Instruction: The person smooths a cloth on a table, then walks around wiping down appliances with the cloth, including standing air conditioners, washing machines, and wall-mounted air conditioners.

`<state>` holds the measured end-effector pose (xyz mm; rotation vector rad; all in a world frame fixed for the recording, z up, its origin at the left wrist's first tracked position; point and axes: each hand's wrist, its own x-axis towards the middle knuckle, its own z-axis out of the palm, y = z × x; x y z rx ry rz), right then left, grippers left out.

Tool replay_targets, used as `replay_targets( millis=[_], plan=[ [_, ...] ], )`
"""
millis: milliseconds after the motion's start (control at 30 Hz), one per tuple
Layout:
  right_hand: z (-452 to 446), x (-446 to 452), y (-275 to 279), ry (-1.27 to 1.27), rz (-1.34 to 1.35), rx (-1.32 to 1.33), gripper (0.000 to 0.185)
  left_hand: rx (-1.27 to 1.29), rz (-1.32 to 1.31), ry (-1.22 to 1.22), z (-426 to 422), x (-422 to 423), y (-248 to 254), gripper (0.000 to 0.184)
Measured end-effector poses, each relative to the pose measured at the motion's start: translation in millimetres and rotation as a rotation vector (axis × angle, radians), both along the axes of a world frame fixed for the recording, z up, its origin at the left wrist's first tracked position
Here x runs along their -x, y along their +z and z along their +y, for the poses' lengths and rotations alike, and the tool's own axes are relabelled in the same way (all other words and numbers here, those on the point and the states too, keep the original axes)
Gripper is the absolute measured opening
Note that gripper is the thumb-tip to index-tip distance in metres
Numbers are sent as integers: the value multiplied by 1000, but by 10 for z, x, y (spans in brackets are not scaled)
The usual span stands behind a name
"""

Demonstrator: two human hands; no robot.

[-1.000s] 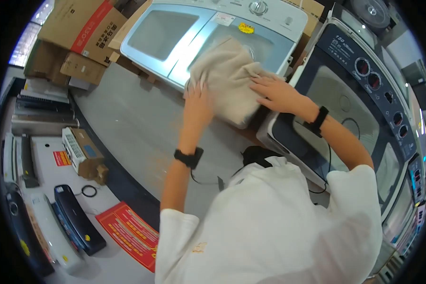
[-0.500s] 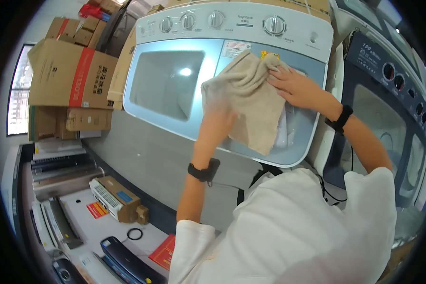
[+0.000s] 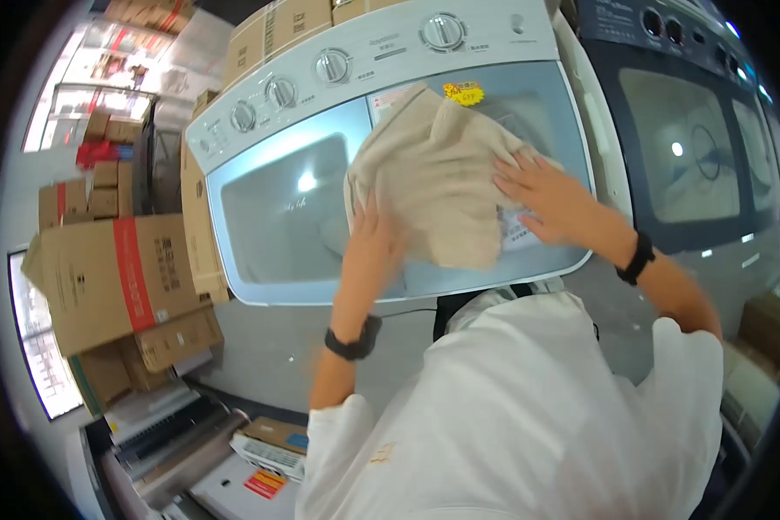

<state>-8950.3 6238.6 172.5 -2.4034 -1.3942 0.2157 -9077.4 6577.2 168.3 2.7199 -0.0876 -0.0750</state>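
Flattened out since half a second ago, with less of a bunch near the right hand (image 3: 553,201) and less cover over the yellow sticker (image 3: 465,94). See the beige cloth (image 3: 442,178) draped across the lid on the right of the washing machine (image 3: 377,59). With right fingers laid out along its right edge, thumb apart, not clenched; with left hand (image 3: 373,249) blurred at its left edge, so cannot tell whether grasping or only pressing. Seemingly mid-spread or mid-wipe; calls next for even pressure from both sides.
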Motion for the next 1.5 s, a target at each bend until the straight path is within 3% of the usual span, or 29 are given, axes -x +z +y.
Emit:
replay_targets(
  millis=[267,400,533,633,700,900,1000,1067,1133,1233,1333,1400,1500],
  plan=[
    [596,1516,299,-274,201,97,70,109,87,-117,300,949,44,67],
    [757,1159,-54,-202,104,39,60,241,80,-270,1124,633,-162,64],
    [1088,475,-148,-235,48,112,65,195,39,-180,1590,-189,-98,62],
    [1579,530,15,-310,23,103,67,-74,51,-170,1532,-267,-140,64],
    [1808,877,126,-244,17,104,69,-86,33,-345,1539,84,-244,68],
    [1535,1801,-25,-294,224,-18,63,-112,-43,-103,1321,1310,-93,77],
    [1368,1418,-306,-303,101,-53,64,-134,-87,-69,1291,1261,-156,77],
    [1506,1013,-216,-336,13,-17,62,-137,-136,-93,1328,1053,-201,75],
    [1735,583,-181,-346,-31,94,67,-227,-62,33,1160,750,-82,73],
    [2095,453,-230,-395,-110,-19,67,-276,-32,126,1031,619,-131,70],
    [2524,886,292,-219,-138,271,62,-289,-60,109,1019,708,-207,69],
    [2541,1313,-192,-230,-214,-87,61,-257,-108,75,1048,935,-263,69],
    [2265,1856,-174,-232,20,-90,55,-166,-38,65,1048,1399,-166,63]
  ],
)
